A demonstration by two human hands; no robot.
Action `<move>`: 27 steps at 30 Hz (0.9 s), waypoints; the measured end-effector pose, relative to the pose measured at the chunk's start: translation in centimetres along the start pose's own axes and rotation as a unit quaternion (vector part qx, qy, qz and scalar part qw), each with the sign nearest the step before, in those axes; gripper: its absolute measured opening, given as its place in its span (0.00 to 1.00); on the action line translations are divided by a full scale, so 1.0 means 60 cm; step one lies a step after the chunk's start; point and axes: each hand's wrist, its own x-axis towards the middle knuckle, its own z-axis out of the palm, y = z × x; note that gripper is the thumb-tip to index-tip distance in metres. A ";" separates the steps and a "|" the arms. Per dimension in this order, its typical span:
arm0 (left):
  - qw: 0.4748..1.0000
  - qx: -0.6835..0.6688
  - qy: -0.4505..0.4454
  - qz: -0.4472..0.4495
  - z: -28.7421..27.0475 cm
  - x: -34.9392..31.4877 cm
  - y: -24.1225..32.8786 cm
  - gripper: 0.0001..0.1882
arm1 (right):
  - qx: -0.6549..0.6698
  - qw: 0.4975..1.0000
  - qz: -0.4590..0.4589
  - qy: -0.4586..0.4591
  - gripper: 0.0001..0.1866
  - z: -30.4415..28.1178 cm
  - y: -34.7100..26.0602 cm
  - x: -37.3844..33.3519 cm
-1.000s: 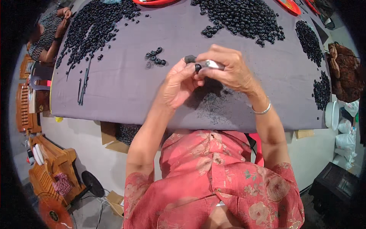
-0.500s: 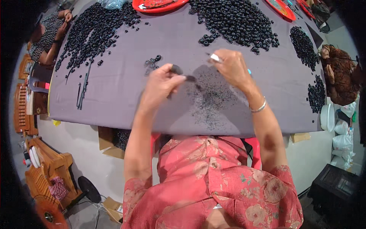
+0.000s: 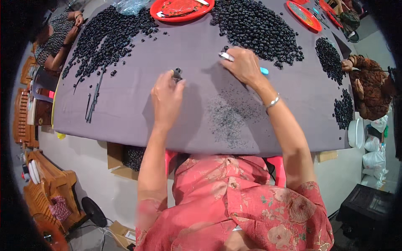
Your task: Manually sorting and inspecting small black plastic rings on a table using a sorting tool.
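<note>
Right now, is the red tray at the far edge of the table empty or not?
Not empty. The red tray holds a reddish packet and a pale object at its left rim; what they are cannot be told.

Hands parted: left hand [image 3: 166, 97] carried small black ring [image 3: 177, 74] leftward; right hand [image 3: 245, 66] moved toward bead pile [image 3: 259, 27].

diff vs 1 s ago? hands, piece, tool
The hands have parted. The left hand carried the small dark piece out to the person's left and still pinches it in its fingers. The right hand reached forward toward the big pile of dark beads, still gripping the small tool. The grey cloth, red trays and dust patch are unchanged.
</note>
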 end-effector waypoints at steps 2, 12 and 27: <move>0.999 -0.017 0.024 0.020 0.003 -0.005 0.015 0.09 | 0.025 0.999 -0.033 0.002 0.13 -0.028 -0.042 -0.018; 0.653 -0.656 -0.263 -0.271 0.055 -0.048 0.078 0.15 | 0.366 0.925 -0.095 0.024 0.06 -0.070 -0.085 -0.108; 0.755 -0.584 -0.246 -0.169 0.045 -0.047 0.076 0.16 | 0.464 0.874 -0.141 -0.029 0.12 -0.064 -0.079 -0.112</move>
